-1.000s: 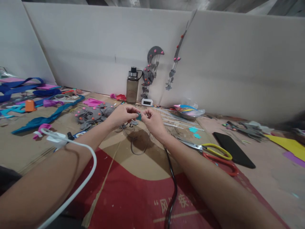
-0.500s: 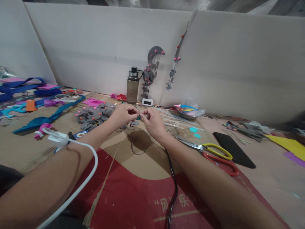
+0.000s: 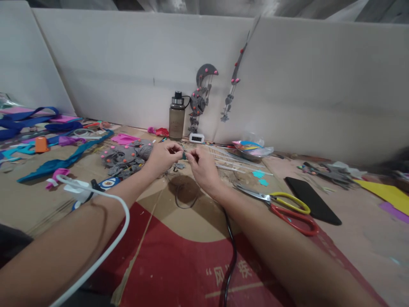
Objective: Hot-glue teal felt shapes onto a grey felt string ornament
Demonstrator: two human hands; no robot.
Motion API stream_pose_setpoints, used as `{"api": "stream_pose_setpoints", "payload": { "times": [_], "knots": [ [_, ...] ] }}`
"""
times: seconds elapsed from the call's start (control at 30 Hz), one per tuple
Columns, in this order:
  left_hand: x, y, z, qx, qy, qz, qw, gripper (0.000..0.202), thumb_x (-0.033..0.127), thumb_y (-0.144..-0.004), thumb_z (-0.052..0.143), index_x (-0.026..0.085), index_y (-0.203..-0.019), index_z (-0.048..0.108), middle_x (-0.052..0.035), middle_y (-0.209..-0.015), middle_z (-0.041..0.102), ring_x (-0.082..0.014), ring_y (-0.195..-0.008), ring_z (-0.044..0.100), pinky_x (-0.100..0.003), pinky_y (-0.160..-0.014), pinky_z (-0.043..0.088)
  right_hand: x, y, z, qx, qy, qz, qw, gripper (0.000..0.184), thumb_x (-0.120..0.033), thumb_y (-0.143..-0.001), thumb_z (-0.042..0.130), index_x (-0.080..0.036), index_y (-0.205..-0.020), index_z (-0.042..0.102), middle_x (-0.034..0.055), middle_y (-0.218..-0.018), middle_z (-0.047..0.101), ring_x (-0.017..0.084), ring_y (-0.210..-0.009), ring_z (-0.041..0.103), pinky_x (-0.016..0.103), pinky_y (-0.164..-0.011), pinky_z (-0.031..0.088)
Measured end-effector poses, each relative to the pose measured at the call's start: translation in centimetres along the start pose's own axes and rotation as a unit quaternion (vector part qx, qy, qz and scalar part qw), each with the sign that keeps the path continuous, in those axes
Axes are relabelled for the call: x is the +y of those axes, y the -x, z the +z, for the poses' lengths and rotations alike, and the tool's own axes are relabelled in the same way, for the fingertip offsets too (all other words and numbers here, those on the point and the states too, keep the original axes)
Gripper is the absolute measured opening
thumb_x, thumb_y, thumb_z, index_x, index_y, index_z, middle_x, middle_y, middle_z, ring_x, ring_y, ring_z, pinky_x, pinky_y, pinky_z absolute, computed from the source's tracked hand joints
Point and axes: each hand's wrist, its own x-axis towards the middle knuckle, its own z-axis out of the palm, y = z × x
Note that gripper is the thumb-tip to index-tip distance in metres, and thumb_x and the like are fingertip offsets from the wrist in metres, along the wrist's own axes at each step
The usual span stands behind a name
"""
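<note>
My left hand [image 3: 164, 157] and my right hand [image 3: 203, 166] meet above the cardboard, fingertips nearly touching, each in a pinch. Between them shows a small teal piece [image 3: 184, 156], partly covered by the fingers; its kind is too small to tell. A thin grey cord [image 3: 187, 207] loops down onto the cardboard beneath my right hand; its upper end is lost behind the fingers. Left of my left hand lies a heap of grey felt pieces [image 3: 123, 155] with pink and orange pompoms. Small grey scraps [image 3: 175, 169] lie below the fingertips.
Red-and-yellow-handled scissors [image 3: 268, 197] and a black phone [image 3: 311, 200] lie to the right. Clear sticks [image 3: 230, 157] and turquoise felt flowers [image 3: 258, 174] are nearer. A bottle [image 3: 177, 117] and small clock [image 3: 196, 138] stand behind. A white cable [image 3: 124, 204] crosses my left forearm.
Both hands stay pinched together around the small teal piece, with only slight finger movement. The whole view has shifted a little; nothing else visibly moved.
</note>
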Motion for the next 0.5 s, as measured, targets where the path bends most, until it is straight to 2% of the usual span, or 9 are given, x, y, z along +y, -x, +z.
{"api": "stream_pose_setpoints", "payload": {
  "times": [0.13,0.33,0.5],
  "knots": [
    [-0.1,0.0,0.1,0.011,0.070,-0.025,0.997,0.011,0.023,-0.069,0.058,0.015,-0.070,0.065,0.0018,-0.056,0.059,-0.0104,-0.051,0.053,-0.021,-0.052,0.040,-0.2,0.2,0.2,-0.008,-0.013,0.015,1.000,0.019,-0.032,-0.087,0.047,-0.019,-0.075,0.055,0.0001,-0.070,0.056,0.013,-0.065,0.047,0.026,-0.063,0.034],
    [-1.3,-0.3,-0.2,0.061,0.150,-0.069,0.984,0.012,0.028,-0.070,0.060,0.017,-0.072,0.063,0.0024,-0.053,0.056,-0.0093,-0.048,0.049,-0.020,-0.047,0.035,-0.8,0.7,0.5,-0.028,-0.035,0.008,0.999,0.018,-0.027,-0.088,0.043,-0.018,-0.080,0.056,0.0014,-0.075,0.059,0.014,-0.070,0.051,0.026,-0.068,0.037],
    [-2.3,-0.9,-0.7,0.126,0.249,-0.132,0.951,0.016,0.031,-0.068,0.064,0.016,-0.072,0.062,0.0031,-0.050,0.053,-0.0070,-0.043,0.043,-0.019,-0.040,0.025,-1.6,1.2,0.7,-0.041,-0.046,-0.007,0.998,0.018,-0.026,-0.090,0.042,-0.018,-0.084,0.057,0.0027,-0.081,0.061,0.015,-0.075,0.053,0.026,-0.072,0.039]
  ]
}}
